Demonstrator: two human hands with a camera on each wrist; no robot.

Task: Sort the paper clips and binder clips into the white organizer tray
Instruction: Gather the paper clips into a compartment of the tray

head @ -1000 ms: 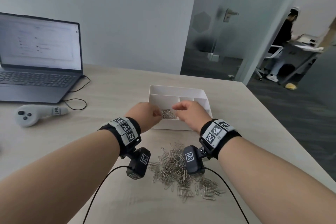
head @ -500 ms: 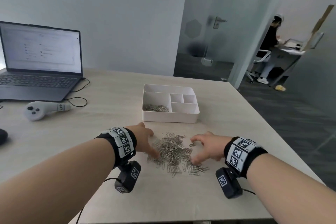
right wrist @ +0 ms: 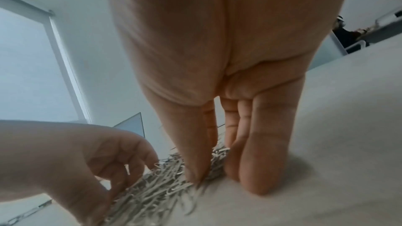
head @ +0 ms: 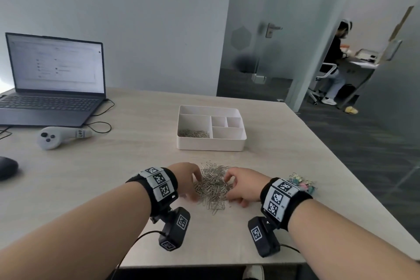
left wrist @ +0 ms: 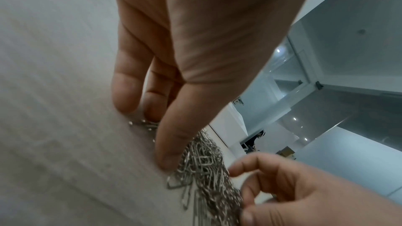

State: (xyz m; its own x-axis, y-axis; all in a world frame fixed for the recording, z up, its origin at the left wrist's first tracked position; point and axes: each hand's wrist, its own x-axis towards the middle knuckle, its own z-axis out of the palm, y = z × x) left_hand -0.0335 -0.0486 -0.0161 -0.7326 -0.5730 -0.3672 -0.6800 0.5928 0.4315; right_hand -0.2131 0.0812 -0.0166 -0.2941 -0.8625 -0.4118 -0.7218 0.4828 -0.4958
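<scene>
Hands flank the paper clip pile (head: 212, 185) near the white organizer tray (head: 211, 144), left hand (head: 186, 178) and right hand (head: 243, 185) cupped with fingers down, likely corralling clips for a scoop; nothing gripped.

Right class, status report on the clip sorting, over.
Both hands, left and right, raking the paper clip pile together on the table. Some clips in the tray's left compartment. Binder clips untouched. Path to tray clear.
</scene>
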